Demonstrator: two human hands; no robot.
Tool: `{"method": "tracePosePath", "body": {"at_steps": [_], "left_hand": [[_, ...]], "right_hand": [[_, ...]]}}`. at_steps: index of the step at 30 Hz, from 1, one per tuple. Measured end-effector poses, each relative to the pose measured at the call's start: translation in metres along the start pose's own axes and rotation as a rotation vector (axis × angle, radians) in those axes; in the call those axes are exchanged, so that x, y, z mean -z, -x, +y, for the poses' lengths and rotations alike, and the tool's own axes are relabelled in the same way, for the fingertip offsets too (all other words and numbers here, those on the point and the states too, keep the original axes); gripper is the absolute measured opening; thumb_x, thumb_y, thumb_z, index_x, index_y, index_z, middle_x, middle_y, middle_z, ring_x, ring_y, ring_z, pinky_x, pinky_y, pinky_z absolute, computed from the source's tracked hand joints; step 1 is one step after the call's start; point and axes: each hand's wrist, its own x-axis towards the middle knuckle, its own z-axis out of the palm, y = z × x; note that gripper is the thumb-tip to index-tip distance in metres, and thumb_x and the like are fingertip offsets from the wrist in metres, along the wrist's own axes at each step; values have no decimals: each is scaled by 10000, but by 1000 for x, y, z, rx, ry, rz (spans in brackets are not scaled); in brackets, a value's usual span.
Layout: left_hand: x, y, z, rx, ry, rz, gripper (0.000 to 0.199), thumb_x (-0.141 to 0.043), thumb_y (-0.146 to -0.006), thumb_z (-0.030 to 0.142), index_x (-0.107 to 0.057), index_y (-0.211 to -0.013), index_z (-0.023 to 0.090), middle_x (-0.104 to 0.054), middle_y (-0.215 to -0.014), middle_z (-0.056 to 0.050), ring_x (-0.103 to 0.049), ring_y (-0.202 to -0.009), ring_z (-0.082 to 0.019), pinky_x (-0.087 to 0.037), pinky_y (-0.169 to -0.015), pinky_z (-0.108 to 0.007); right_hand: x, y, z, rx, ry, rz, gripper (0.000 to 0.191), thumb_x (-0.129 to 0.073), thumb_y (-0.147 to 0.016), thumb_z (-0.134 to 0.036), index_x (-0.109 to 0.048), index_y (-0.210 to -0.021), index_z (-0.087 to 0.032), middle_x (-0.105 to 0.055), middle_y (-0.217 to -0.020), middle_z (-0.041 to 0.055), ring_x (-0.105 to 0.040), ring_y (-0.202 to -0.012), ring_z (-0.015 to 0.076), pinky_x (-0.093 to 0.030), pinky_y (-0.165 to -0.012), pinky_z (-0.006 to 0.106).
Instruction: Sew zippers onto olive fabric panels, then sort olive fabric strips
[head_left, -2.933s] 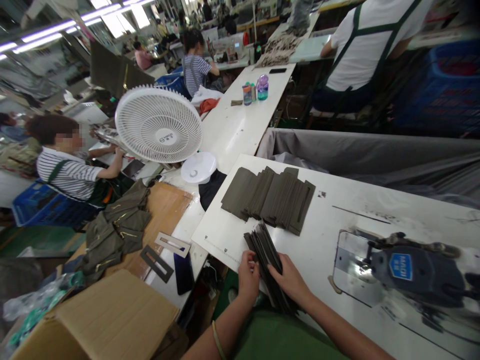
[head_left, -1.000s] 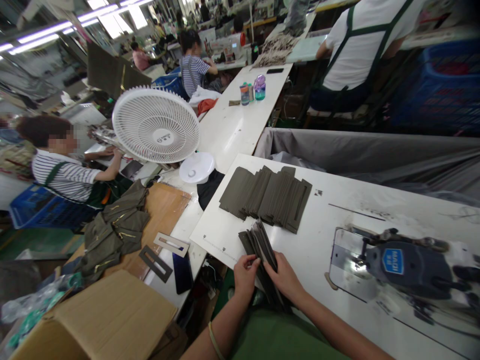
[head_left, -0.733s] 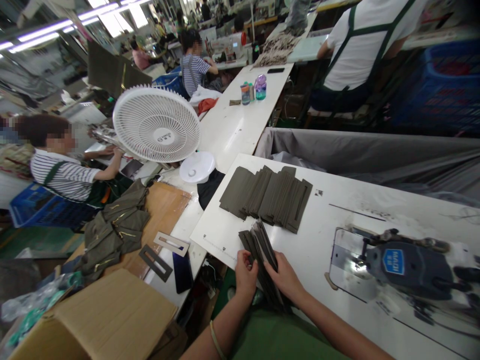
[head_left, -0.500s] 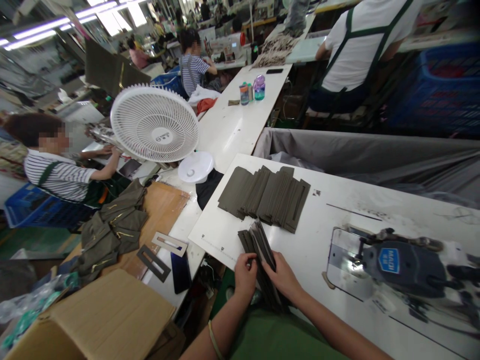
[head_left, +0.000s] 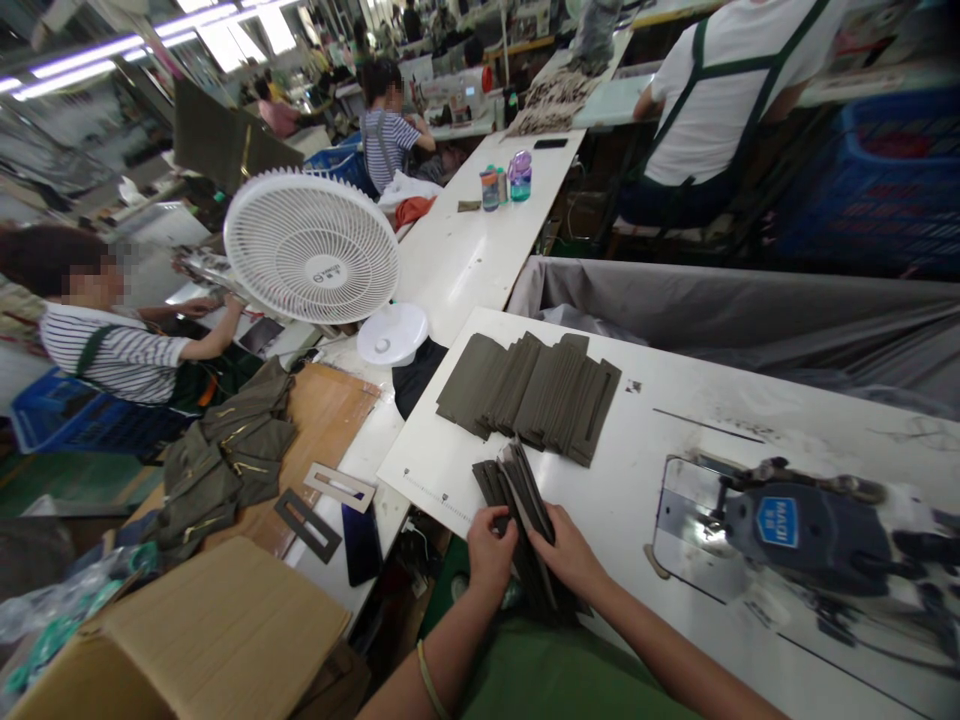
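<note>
A bundle of dark olive fabric pieces (head_left: 523, 492) stands on edge between my hands at the table's near edge, its upper ends fanned a little apart. My right hand (head_left: 570, 550) is wrapped round the bundle's right side. On the left side, the curled fingers of my left hand (head_left: 493, 550) pinch at the pieces. Just beyond lies an overlapping row of flat olive fabric pieces (head_left: 529, 390) on the white table (head_left: 630, 500). The lower part of the bundle is partly hidden by my hands.
A sewing machine (head_left: 795, 520) stands at the right. Left are a white fan (head_left: 311, 250), a phone (head_left: 362, 545), a dark slotted template (head_left: 306, 525), a pale slotted template (head_left: 339, 487), zippered olive pieces (head_left: 225, 460) and a cardboard box (head_left: 217, 630). A co-worker (head_left: 112, 330) sits at far left.
The left part of the bundle has spread slightly further left at its top. Both hands stay nearly in place on it. The co-worker at far left has leaned slightly left.
</note>
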Motion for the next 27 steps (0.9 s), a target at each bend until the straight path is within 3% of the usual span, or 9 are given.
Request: {"method": "tracePosePath", "body": {"at_steps": [14, 27], "left_hand": [[9, -5, -24, 47, 78, 43, 150, -636, -661, 159, -630, -811, 156, -634, -719, -13, -592, -655, -148, -477, -644, -258], [38, 0, -23, 6, 96, 127, 179, -675, -672, 283, -631, -804, 170, -631, -702, -8, -615, -681, -167, -501, -685, -281]], "right_hand": [[-7, 0, 3, -45, 114, 80, 294, -576, -817, -275, -545, -1074, -135, -579, -993, 66, -553, -960, 210, -433, -887, 427], [-18, 0, 9, -64, 270, 152, 309, -564, -840, -296, -524, -1097, -130, -565, -1003, 73, -548, -967, 214, -449, -858, 414]]}}
